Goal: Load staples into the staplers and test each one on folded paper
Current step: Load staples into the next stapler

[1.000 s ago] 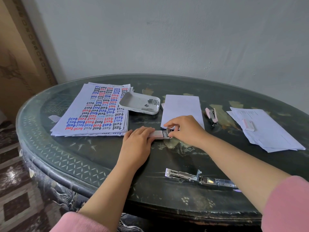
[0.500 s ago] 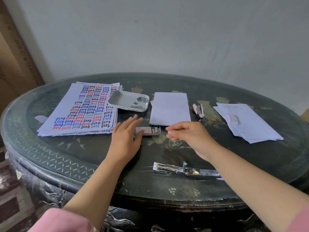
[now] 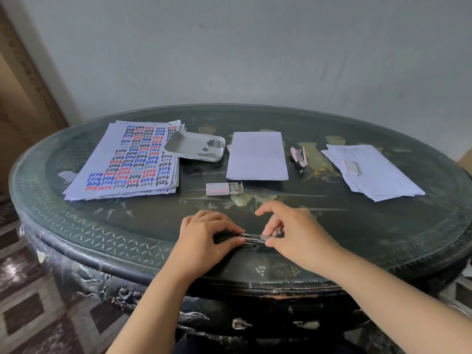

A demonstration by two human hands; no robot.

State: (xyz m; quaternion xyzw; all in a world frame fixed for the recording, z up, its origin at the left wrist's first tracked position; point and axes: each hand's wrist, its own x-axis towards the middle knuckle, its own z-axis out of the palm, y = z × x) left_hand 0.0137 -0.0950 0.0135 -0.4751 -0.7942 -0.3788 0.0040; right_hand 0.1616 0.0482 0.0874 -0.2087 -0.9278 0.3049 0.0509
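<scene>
**Stapler at the near edge, both hands on it**

Head view: the metal stapler (image 3: 258, 238) lies on the dark oval table (image 3: 102, 233), close to the near rim. The left hand (image 3: 204, 236) is curled over its left end. The right hand (image 3: 293, 233) pinches its right part between thumb and fingers, with the index finger lifted. So both hands are clamped on it, and only a short silver stretch shows between them.

Its long axis runs left to right, along the table's near edge. Fingers cover both ends, so I cannot tell which way its nose points.

Behind the hands sits a pink-and-white staple box (image 3: 222, 189) with its right end open. Farther back lies the folded paper (image 3: 256, 155). A white tray (image 3: 194, 148) with loose staple strips sits to its left, overlapping a stack of printed sheets (image 3: 127, 162). A pink stapler (image 3: 299, 156) sits to the paper's right, its length running away from the person. On the far right is a paper pile (image 3: 375, 172) with a second small box (image 3: 351, 167) on top.

The count: two staplers, two boxes, one tray, one folded sheet, two piles.
</scene>
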